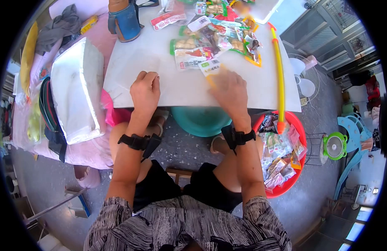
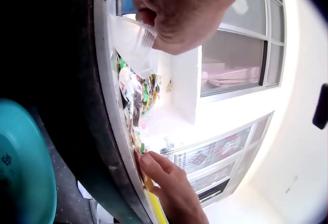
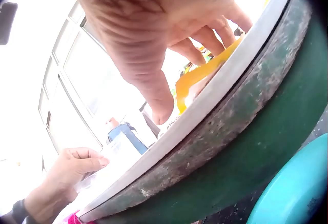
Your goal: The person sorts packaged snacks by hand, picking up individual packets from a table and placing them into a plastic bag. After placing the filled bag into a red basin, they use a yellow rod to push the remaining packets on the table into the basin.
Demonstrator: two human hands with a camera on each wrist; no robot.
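- A bare stretch of bench [image 1: 183, 88] is lying between the left hand [image 1: 145, 90] and the right hand [image 1: 230, 90], leaving sideways passage.
- Heaped packets [image 1: 233, 33] are obstructing the way beyond the right hand.
- A yellow tube [image 1: 280, 75] is bordering the right side.
- A blue container [image 1: 125, 27] is standing beyond the left hand.
- A white foam box [image 1: 72, 83] is walling the left.

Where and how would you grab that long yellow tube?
Probably by the near end of the yellow tube, with the right hand coming from the front: it is slim, and that end juts past the edge of the table over the red basin, so fingers could wrap underneath.
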